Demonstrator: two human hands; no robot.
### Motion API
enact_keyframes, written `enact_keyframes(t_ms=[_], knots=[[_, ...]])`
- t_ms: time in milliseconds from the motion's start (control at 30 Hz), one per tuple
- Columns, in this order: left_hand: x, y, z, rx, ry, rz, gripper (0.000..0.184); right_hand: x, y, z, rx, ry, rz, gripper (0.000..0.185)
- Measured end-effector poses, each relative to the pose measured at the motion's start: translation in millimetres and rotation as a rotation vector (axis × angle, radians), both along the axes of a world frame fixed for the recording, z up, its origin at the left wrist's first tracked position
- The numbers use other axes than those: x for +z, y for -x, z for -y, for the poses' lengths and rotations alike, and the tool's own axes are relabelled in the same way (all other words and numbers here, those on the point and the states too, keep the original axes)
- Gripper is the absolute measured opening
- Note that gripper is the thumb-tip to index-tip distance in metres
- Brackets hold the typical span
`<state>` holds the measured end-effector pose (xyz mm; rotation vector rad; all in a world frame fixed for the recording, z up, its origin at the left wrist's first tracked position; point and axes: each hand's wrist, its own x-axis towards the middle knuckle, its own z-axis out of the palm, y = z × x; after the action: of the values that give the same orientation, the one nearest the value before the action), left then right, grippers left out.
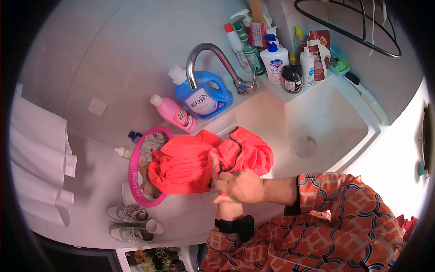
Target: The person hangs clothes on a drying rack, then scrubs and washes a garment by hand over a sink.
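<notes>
A bright red garment [188,158] with a gathered band and black trim is bunched over the sink's left edge and a pink-rimmed basin. My right hand [244,186] is closed in a fist at the garment's near edge, with a bit of red cloth showing beneath it. Crossing under it, my left hand [215,164] is partly hidden; some of its fingers lie against the red cloth. A black band [240,226] circles my left wrist.
The pink basin [133,177] holds other clothes. A blue detergent bottle [204,97] and a pink bottle [174,113] stand by the tap [213,50]. Several bottles line the back ledge of the white sink [326,131]. Grey shoes [129,222] and a white cup [155,226] are at lower left.
</notes>
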<state>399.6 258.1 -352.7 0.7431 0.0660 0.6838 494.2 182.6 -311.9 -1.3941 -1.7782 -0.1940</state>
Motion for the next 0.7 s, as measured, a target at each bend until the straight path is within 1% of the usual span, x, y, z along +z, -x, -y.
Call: enact_keyframes(t_ms=[67, 133, 167, 200, 233, 267, 300, 333, 400, 467, 500, 533, 567, 600, 633, 667, 700], knots=[[-6.4, -19.4, 3.5, 0.163, 0.133, -0.293, 0.057, -13.6, -21.9, -18.2, -0.045, 0.051, 0.013, 0.018], [2.9, -32.2, 0.6, 0.135, 0.279, -0.244, 0.031, -19.4, -23.2, -39.4, -0.244, 0.062, -0.013, 0.015], [-5.6, -20.2, -4.2, 0.164, 0.201, -0.266, 0.031, -10.6, -24.7, -44.5, -0.344, 0.063, -0.017, 0.013], [-25.1, 1.4, -11.9, 0.189, 0.119, -0.287, 0.033, -4.7, -13.4, -32.4, -0.158, -0.095, -0.046, 0.015], [-24.4, 4.6, -5.9, 0.212, 0.062, -0.325, 0.031, -11.5, 7.5, -26.2, -0.115, -0.169, 0.009, 0.014], [-23.3, 7.9, 0.3, 0.237, 0.006, -0.364, 0.03, -17.1, 6.5, -26.7, -0.049, -0.187, -0.053, 0.015], [-22.7, 11.1, 6.3, 0.261, -0.05, -0.404, 0.028, -23.6, 6.7, -25.4, 0.015, -0.203, -0.118, 0.015], [-20.9, -2.9, 2.2, 0.276, 0.044, -0.434, 0.03, -26.3, -6.0, -33.0, -0.095, -0.029, -0.121, 0.015], [-26.8, -34.2, -2.7, 0.252, 0.11, -0.064, 0.032, -16.2, -41.7, -49.8, -0.305, 0.324, -0.116, 0.015], [-70.7, -75.6, -25.7, 0.151, 0.03, 0.729, 0.033, -2.9, -25.5, -36.2, -0.169, 0.114, -0.114, 0.017], [-98.5, -48.2, -34.9, -0.106, 0.127, 0.774, 0.036, -2.4, -12.8, -28.0, -0.103, 0.013, -0.118, 0.018], [-126.0, -20.7, -43.8, -0.353, 0.247, 0.782, 0.038, -20.3, -1.0, -27.3, -0.068, -0.02, -0.043, 0.016], [-89.8, -16.9, -33.8, -0.157, 0.311, 0.377, 0.038, -21.6, -4.9, -26.3, -0.079, 0.026, -0.061, 0.017], [-23.4, -24.7, -8.0, 0.031, 0.363, -0.027, 0.037, -19.6, -17.6, -28.0, -0.095, 0.07, -0.077, 0.017], [16.0, -32.8, 4.7, 0.219, 0.404, -0.428, 0.037, -15.2, -32.6, -31.6, -0.111, 0.116, -0.087, 0.018], [21.3, -37.4, 1.9, 0.239, 0.395, -0.359, 0.038, -7.8, -51.7, -37.6, -0.21, 0.402, -0.065, 0.029], [26.8, -38.7, 0.2, 0.221, 0.374, -0.353, 0.039, -9.8, -52.3, -38.1, -0.212, 0.388, -0.21, 0.032]])
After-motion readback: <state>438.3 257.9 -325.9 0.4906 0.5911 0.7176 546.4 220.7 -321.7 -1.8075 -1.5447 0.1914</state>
